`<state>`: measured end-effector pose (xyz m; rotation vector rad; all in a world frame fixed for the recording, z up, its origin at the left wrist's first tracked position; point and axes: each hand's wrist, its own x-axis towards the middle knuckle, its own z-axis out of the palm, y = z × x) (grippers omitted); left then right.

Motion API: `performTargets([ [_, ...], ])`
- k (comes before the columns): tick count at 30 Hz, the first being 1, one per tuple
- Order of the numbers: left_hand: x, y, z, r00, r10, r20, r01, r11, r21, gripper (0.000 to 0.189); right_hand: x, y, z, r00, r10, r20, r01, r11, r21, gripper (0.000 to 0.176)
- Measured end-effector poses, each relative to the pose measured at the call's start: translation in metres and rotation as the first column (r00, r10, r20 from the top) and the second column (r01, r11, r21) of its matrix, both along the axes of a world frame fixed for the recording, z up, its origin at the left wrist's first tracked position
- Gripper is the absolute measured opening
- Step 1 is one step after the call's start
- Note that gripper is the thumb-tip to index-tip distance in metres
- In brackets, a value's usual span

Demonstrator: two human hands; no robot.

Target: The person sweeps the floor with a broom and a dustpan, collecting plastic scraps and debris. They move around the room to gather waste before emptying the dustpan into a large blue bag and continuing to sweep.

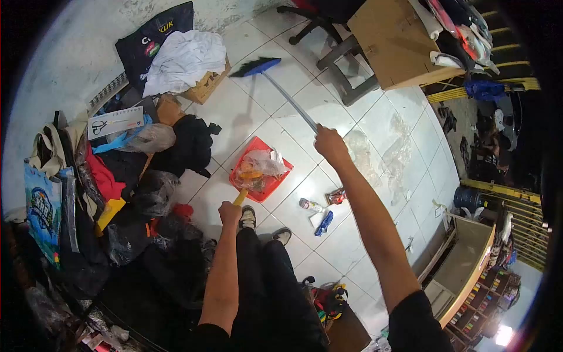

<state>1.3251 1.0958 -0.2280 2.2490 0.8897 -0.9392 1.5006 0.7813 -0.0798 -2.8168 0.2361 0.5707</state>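
Observation:
My left hand (230, 213) is closed round the yellow handle (241, 197) of a red dustpan (273, 185), which rests on the tiles and holds crumpled clear plastic (259, 165). My right hand (330, 142) grips the grey pole (291, 101) of a broom; its blue head with dark bristles (256, 67) is raised toward the upper left, near a cardboard box. Right of the dustpan lie a small bottle (311, 205), a blue wrapper (324, 223) and a red packet (336, 196). Clear plastic sheets (363, 154) are spread under and beside my right forearm.
Bags and dark cloth (185, 144) are piled along the left wall. White cloth (186, 58) covers a cardboard box (207, 85). A big carton (394, 44), a chair base (316, 26) and a grey stand (350, 73) are at the top. A wooden cabinet (469, 258) stands lower right.

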Motion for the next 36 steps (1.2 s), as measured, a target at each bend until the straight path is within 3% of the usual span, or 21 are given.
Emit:
performTargets([
  [2,0.004,-0.008,0.026,0.993,-0.009,0.118,0.004,0.999,0.04,0.028,-0.021,-0.014,0.025,0.989,0.006,-0.149,-0.017,0.997,-0.073,0.036],
  [3,0.003,-0.007,0.028,0.994,-0.003,0.11,-0.002,0.999,0.039,0.028,-0.041,-0.031,0.027,0.982,0.186,-0.045,-0.189,0.979,-0.078,0.043],
  [4,0.007,-0.005,0.029,0.992,-0.041,0.119,0.036,0.998,0.045,0.028,-0.06,-0.048,0.029,0.977,0.213,-0.021,-0.214,0.975,-0.065,0.044],
  [7,0.013,0.002,0.025,0.992,-0.074,0.101,0.068,0.996,0.055,0.028,-0.11,-0.071,0.075,0.964,0.208,-0.166,-0.228,0.967,-0.115,0.044],
  [8,0.014,0.004,0.027,0.991,-0.063,0.116,0.058,0.997,0.049,0.028,-0.126,-0.071,0.098,0.966,0.137,-0.22,-0.166,0.979,-0.121,0.044],
  [10,0.017,0.0,0.035,0.99,-0.012,0.143,0.005,0.999,0.054,0.028,-0.166,-0.092,0.117,0.96,0.151,-0.238,-0.167,0.985,-0.052,0.044],
  [15,0.024,0.004,0.038,0.991,-0.101,0.091,0.095,0.993,0.07,0.028,-0.229,-0.098,0.174,0.936,-0.138,-0.323,0.175,0.981,0.088,0.044],
  [17,0.021,0.009,0.04,0.998,0.04,0.055,-0.043,0.998,0.044,0.029,-0.236,-0.097,0.161,0.96,-0.12,-0.255,0.145,0.986,0.08,0.044],
  [19,0.02,0.013,0.033,0.995,0.024,0.097,-0.033,0.995,0.096,0.029,-0.228,-0.092,0.136,0.978,-0.123,-0.17,0.138,0.988,0.077,0.045],
  [22,0.022,0.015,0.031,0.993,0.019,0.118,-0.035,0.991,0.133,0.028,-0.211,-0.078,0.111,0.961,-0.176,-0.214,0.187,0.982,0.032,0.045],
  [24,0.021,0.019,0.008,0.994,0.023,0.11,-0.038,0.989,0.142,0.022,-0.217,-0.074,0.091,0.982,-0.069,-0.177,0.077,0.996,0.038,0.045],
  [27,0.019,0.029,-0.007,0.989,0.089,0.118,-0.107,0.982,0.157,0.017,-0.242,-0.063,0.095,0.972,-0.022,-0.235,0.031,0.999,0.036,0.044],
  [31,0.017,0.036,0.002,0.977,0.182,0.115,-0.198,0.969,0.149,0.017,-0.256,-0.061,0.137,0.95,-0.078,-0.304,0.121,0.985,0.125,0.045],
  [36,0.028,0.049,0.017,0.969,0.248,-0.017,-0.245,0.964,0.101,0.025,-0.258,-0.063,0.165,0.958,-0.074,-0.277,0.072,0.997,-0.017,0.046],
])
